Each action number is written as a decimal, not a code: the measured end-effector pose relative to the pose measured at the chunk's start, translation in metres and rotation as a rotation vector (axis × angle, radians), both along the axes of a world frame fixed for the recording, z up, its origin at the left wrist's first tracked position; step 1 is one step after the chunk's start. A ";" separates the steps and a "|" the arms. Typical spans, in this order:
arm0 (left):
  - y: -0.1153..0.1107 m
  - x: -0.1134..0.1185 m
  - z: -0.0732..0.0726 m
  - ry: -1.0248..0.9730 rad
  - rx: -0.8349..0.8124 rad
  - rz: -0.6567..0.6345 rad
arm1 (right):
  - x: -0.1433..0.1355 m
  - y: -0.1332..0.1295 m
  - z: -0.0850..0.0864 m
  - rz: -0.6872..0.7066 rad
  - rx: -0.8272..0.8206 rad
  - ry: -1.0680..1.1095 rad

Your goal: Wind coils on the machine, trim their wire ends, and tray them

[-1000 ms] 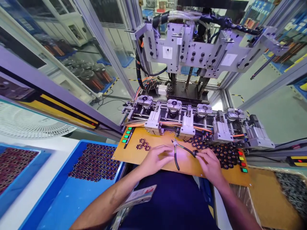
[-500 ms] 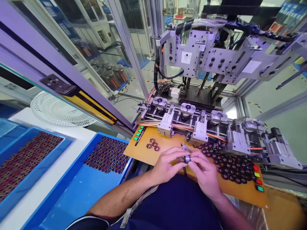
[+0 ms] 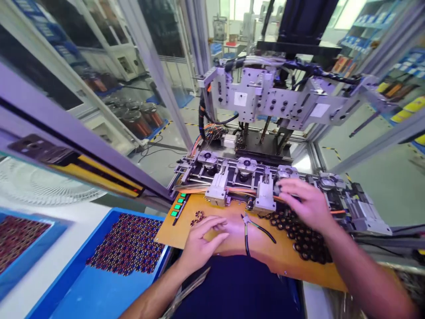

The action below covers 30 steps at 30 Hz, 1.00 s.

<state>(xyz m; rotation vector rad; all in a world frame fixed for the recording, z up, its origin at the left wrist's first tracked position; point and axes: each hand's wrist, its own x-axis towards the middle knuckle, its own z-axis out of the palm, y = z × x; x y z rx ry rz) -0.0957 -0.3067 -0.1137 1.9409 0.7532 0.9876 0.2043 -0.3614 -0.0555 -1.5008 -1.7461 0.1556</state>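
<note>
My right hand (image 3: 307, 204) is raised over the right part of the orange board (image 3: 229, 239), its fingers pinched on a small dark part (image 3: 277, 188) beside the third round fixture (image 3: 287, 171) of the machine. Over the board's left part is my left hand (image 3: 204, 241), fingers apart and holding nothing, near a few small ring cores (image 3: 198, 217). Pliers (image 3: 246, 219) with dark handles lie on the board between the hands. Below my right hand, many dark ring parts (image 3: 307, 243) are spread out, partly hidden by the hand and forearm.
A blue tray (image 3: 76, 283) of many small cores stands at the left, with another blue tray (image 3: 33, 261) beyond it. Metal clamp blocks (image 3: 217, 188) line the board's back edge. A plate assembly (image 3: 262, 99) hangs above, and a fan (image 3: 49, 186) is at far left.
My hands have parted. The right one moved right and up to the fixtures with the small part; the left let go and opened. The pliers now show fully, and the view has shifted.
</note>
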 end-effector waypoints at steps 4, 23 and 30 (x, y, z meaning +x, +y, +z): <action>0.005 -0.004 -0.010 0.057 -0.041 0.045 | 0.077 0.036 0.005 -0.119 -0.015 -0.126; 0.010 -0.008 -0.027 0.147 -0.125 0.050 | 0.110 0.061 -0.007 0.031 -0.218 -0.515; 0.009 -0.011 -0.029 0.161 -0.145 0.077 | 0.109 0.054 -0.005 0.008 -0.209 -0.601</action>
